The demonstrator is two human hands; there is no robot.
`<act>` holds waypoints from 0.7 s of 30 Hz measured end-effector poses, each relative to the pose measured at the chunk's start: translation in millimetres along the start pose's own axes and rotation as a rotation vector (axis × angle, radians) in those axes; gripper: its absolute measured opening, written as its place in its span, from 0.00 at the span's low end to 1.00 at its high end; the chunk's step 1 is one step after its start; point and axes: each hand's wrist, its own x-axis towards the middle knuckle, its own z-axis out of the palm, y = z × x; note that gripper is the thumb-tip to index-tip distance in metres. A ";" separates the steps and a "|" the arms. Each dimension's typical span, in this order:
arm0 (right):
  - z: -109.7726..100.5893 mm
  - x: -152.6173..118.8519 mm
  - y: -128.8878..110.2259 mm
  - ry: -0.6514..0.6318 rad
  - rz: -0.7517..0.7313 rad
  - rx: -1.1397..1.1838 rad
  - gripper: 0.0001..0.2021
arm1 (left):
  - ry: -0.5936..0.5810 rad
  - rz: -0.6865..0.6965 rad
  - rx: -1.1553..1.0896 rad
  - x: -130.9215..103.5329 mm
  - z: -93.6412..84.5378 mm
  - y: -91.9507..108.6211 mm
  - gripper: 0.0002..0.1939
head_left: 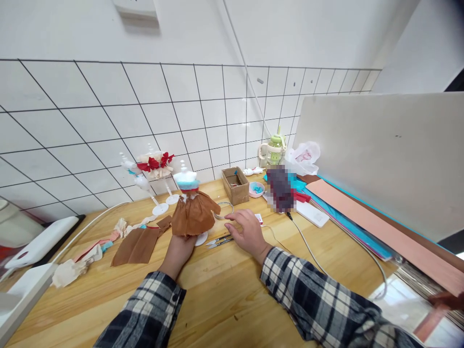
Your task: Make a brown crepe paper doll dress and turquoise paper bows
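Now left hand (pixel 180 251) under skirt (pixel 194 216), grip unclear; right hand (pixel 247 231) half-open, empty; blue-filled bowl (pixel 255 195).

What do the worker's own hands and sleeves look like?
The left hand and right hand are bare, without gloves. The long left sleeve and right sleeve are woven plaid cloth in near-black, grey and off-white, reaching the wrists.

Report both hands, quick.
Left hand: under the brown paper skirt of the small dress form, its grip hidden.
Right hand: open, fingers loosely curled, holding nothing visible.
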 end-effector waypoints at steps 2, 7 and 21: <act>-10.1 12.6 -13.2 0.133 0.026 0.059 0.09 | -0.018 0.093 -0.048 -10.1 0.2 -2.0 0.28; -24.0 50.7 -49.8 0.157 -0.015 0.125 0.09 | -0.038 0.249 -0.159 -19.7 -1.7 3.1 0.31; -12.1 64.6 -61.6 0.077 0.025 -0.194 0.06 | -0.078 0.193 -0.096 -18.4 1.3 0.5 0.25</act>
